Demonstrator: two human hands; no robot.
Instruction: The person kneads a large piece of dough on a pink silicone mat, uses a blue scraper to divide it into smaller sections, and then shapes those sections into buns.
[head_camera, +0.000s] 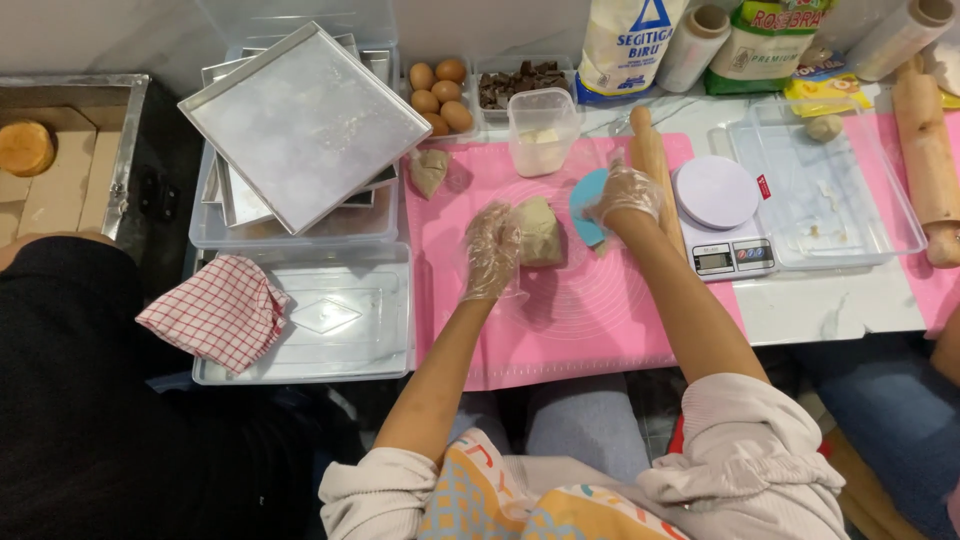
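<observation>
Working the lump of dough (541, 231) on the pink mat (560, 320) is where I am now, and by my reckoning the job sits in its early half: one big beige block lies unportioned, while only a small piece (429, 171) rests near the mat's far left corner and another small ball (825, 127) sits in the clear tray (880, 215) to my right. The stacked metal baking trays (300, 125) at my left carry nothing that I can make out, so shaping and filling them looks undone.

My left hand (492, 252), in a thin clear glove, lies with fingers loosely spread against the near left side of the dough, steadying it rather than gripping. My right hand (625, 192), also gloved, curls around a blue scraper (588, 205) just right of the dough, its edge touching or nearly touching the lump; I cannot tell which.

Beyond that hand lie a wooden rolling pin (650, 160) and a white kitchen scale (722, 215). Farther back on the desk (840, 305) stand a small clear tub (543, 130), eggs (441, 95) and chopped chocolate (520, 83).
</observation>
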